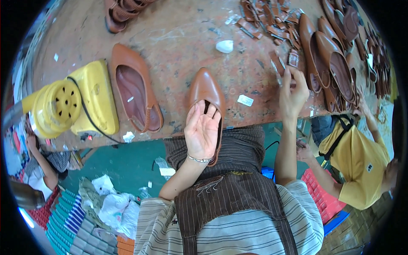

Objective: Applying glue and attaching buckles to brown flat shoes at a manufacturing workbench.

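Observation:
My left hand point(202, 134) is palm up, its fingers tucked into the opening of a brown pointed slingback shoe point(205, 85), holding it at the table's front edge. The hand and wrist hide part of the shoe's inside. To the right, my right hand point(295, 91) pinches a small brown buckle strap point(277, 63) between thumb and fingers, just over the table. A second strap piece with a silver buckle point(293, 58) lies beside my fingertips. Another brown slingback shoe point(131, 59) rests on the table left of my left hand.
A yellow lamp-like device point(57, 108) stands at the left. Loose buckle straps point(272, 19) are heaped at the back, near a white lump point(224, 46). More brown shoes point(333, 59) crowd the right side. A person in a yellow shirt point(359, 163) sits at the right; another person's arm point(42, 159) shows at the left.

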The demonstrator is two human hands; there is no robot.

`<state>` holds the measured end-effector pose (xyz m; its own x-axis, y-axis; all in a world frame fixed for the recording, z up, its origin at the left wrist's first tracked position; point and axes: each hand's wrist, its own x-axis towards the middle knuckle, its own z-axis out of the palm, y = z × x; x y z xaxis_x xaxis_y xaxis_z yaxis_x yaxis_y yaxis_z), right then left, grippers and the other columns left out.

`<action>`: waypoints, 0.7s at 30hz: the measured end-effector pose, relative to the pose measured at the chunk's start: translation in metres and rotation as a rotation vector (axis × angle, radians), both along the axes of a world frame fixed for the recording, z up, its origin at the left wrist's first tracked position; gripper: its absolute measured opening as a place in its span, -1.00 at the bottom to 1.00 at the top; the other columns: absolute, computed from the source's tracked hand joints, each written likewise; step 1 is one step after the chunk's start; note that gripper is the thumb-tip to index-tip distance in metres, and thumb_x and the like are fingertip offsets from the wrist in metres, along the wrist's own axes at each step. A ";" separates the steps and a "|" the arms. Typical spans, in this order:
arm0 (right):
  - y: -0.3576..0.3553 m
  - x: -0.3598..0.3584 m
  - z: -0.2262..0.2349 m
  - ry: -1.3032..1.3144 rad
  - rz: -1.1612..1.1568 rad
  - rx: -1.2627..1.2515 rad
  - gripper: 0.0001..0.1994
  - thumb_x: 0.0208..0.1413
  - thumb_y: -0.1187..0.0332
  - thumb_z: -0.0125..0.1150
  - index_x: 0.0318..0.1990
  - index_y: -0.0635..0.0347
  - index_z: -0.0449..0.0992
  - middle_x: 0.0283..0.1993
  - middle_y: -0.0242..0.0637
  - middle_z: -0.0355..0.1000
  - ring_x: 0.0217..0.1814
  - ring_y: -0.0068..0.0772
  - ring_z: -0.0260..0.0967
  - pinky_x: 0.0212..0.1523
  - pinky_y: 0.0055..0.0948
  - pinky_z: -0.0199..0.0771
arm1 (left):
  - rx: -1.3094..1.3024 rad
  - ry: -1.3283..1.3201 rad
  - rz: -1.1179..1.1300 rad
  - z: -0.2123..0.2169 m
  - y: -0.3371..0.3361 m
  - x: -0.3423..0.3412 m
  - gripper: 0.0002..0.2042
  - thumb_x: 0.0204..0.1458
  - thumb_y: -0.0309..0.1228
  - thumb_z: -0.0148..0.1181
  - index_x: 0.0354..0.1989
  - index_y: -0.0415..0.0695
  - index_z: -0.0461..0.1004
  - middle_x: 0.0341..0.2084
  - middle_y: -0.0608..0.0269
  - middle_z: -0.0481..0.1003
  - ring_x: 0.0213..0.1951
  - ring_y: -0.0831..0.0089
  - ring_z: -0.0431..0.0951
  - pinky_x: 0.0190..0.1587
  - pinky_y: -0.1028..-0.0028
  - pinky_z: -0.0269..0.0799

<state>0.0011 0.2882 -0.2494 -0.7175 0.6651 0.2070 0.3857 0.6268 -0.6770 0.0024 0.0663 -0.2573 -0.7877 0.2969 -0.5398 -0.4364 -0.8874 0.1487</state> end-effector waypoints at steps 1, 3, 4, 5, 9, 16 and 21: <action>-0.004 0.009 0.001 -0.002 0.012 -0.011 -0.89 0.11 0.43 0.15 -0.31 0.29 0.53 -0.42 -0.26 0.44 -0.46 -0.42 0.35 -0.41 -0.48 0.32 | -0.011 -0.002 0.012 0.002 -0.002 0.003 -0.89 0.20 -0.44 -0.07 -0.22 -0.17 0.38 -0.24 0.36 0.41 -0.03 0.40 0.33 0.17 0.28 0.13; -0.005 0.025 -0.005 -0.230 0.080 -0.350 -0.88 0.12 0.42 0.15 -0.30 0.30 0.53 -0.48 -0.29 0.42 -0.55 -0.50 0.30 -0.47 -0.54 0.28 | 0.036 -0.008 -0.014 0.003 -0.005 0.008 -0.89 0.20 -0.44 -0.07 -0.24 -0.17 0.38 -0.25 0.35 0.41 -0.01 0.39 0.33 0.21 0.26 0.12; -0.009 0.025 -0.010 -0.210 0.050 -0.317 -0.86 0.07 0.43 0.22 -0.24 0.29 0.53 -0.57 -0.36 0.35 -0.57 -0.49 0.28 -0.48 -0.56 0.29 | 0.031 -0.010 -0.010 0.004 -0.007 0.010 -0.89 0.20 -0.44 -0.07 -0.24 -0.17 0.38 -0.25 0.35 0.41 -0.01 0.39 0.33 0.21 0.26 0.12; -0.010 0.026 -0.011 -0.213 0.053 -0.321 -0.86 0.07 0.43 0.22 -0.24 0.29 0.53 -0.57 -0.36 0.35 -0.57 -0.49 0.28 -0.48 -0.56 0.29 | 0.027 -0.028 -0.013 0.003 -0.007 0.011 -0.90 0.20 -0.44 -0.07 -0.25 -0.17 0.38 -0.25 0.35 0.41 -0.01 0.39 0.33 0.21 0.25 0.12; -0.021 0.023 0.003 -0.138 0.086 0.043 -0.74 -0.02 0.40 0.32 -0.15 0.23 0.53 -0.51 -0.36 0.31 -0.59 -0.52 0.25 -0.49 -0.54 0.32 | -0.001 -0.098 -0.005 0.008 -0.006 0.012 -0.91 0.20 -0.44 -0.06 -0.28 -0.16 0.37 -0.28 0.34 0.39 -0.01 0.40 0.33 0.21 0.24 0.12; -0.029 0.023 -0.007 -0.197 0.232 0.070 -0.80 -0.04 0.46 0.31 -0.21 0.22 0.57 -0.42 -0.32 0.35 -0.50 -0.54 0.31 -0.49 -0.53 0.35 | 0.006 -0.088 -0.008 0.007 -0.004 0.009 -0.85 0.23 -0.35 -0.06 -0.27 -0.14 0.39 -0.28 0.37 0.41 -0.01 0.41 0.32 0.20 0.26 0.14; -0.046 0.016 -0.004 -0.076 0.363 0.002 -0.77 0.01 0.52 0.24 -0.13 0.20 0.57 -0.33 -0.25 0.44 -0.38 -0.44 0.40 -0.39 -0.50 0.40 | 0.053 -0.067 0.005 0.002 -0.005 0.010 -0.83 0.24 -0.32 -0.08 -0.23 -0.14 0.38 -0.23 0.36 0.44 -0.01 0.41 0.33 0.17 0.27 0.16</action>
<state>0.0170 0.2422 -0.2532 -0.9202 0.3636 0.1452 0.1867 0.7335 -0.6535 0.0125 0.0617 -0.2549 -0.7520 0.3228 -0.5748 -0.4392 -0.8955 0.0718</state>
